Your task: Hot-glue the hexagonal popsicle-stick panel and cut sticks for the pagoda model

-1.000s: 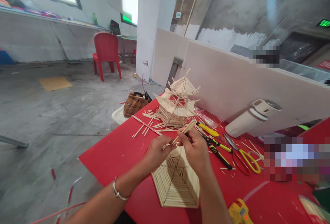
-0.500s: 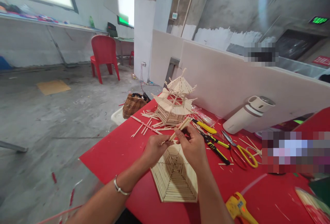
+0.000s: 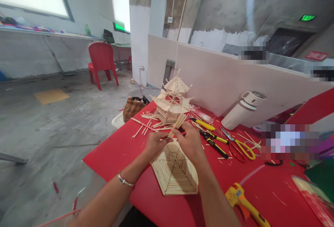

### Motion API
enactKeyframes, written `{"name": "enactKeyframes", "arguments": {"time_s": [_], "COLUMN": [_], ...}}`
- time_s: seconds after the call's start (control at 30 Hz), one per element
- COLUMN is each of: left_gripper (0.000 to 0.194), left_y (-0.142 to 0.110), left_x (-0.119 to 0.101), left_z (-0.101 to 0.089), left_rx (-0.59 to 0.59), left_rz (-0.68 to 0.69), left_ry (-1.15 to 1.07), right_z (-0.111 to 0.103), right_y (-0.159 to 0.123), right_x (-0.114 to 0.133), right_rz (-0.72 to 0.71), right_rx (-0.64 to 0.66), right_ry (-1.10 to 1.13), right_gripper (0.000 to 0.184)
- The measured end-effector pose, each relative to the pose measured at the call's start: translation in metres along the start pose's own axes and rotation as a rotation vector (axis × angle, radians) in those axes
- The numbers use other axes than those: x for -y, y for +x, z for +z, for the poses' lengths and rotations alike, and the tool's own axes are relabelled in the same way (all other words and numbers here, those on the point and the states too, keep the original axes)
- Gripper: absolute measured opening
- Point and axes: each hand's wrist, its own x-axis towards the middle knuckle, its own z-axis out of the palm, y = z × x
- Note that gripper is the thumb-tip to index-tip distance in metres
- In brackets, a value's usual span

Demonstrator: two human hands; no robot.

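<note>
A small bundle of thin wooden sticks [image 3: 179, 122] is held between my two hands, tilted up and away from me. My left hand [image 3: 156, 144] pinches its lower end; my right hand [image 3: 188, 139] grips it higher up, thumb on top. Below them a hexagonal panel of sticks [image 3: 175, 181] in a web pattern lies flat on the red table, partly hidden by my hands. Just beyond stands a tiered stick pavilion [image 3: 172, 103] with pointed roofs, loose sticks [image 3: 141, 127] scattered around its base.
Right of my hands lie a yellow utility knife [image 3: 203, 124], black-and-yellow pliers [image 3: 215, 145] and yellow-handled scissors [image 3: 245, 148]. A white bottle [image 3: 238, 110] leans by the partition [image 3: 208, 70]. A yellow glue gun [image 3: 246, 202] sits near right. The red table's [image 3: 117, 154] left edge borders the floor.
The bundle has become more visible as a flat fan of several sticks, and both hands stay on it. The whole view has shifted slightly to the right, bringing more of the glue gun into sight.
</note>
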Motion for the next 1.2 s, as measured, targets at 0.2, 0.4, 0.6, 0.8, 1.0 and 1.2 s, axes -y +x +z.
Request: {"name": "enactKeyframes", "arguments": {"time_s": [0.2,0.4,0.6,0.8,1.0,1.2], "left_gripper": [0.034,0.027,0.029,0.021,0.021,0.018], "left_y": [0.000,-0.003,-0.006,-0.009,-0.010,-0.010], "left_x": [0.002,0.003,0.007,0.006,-0.002,-0.002], "left_z": [0.000,-0.001,0.003,0.006,0.005,0.005], "left_rx": [-0.003,0.008,0.018,0.011,-0.026,-0.019], "left_rz": [0.019,0.042,0.053,0.061,0.033,0.046], "left_ry": [0.034,0.083,0.143,0.194,0.225,0.151], "right_z": [0.004,0.006,0.007,0.017,0.029,0.029], "right_y": [0.001,0.001,-0.007,-0.012,-0.013,-0.010], "right_x": [-0.003,-0.003,0.002,0.007,-0.002,0.002], "right_rz": [0.018,-0.030,0.059,0.100,0.090,0.056], "right_rx": [0.017,0.014,0.024,-0.108,-0.147,-0.159], "right_ry": [0.048,-0.029,0.063,0.018,-0.044,-0.083], "right_gripper": [0.018,0.015,0.019,0.024,0.027,0.030]}}
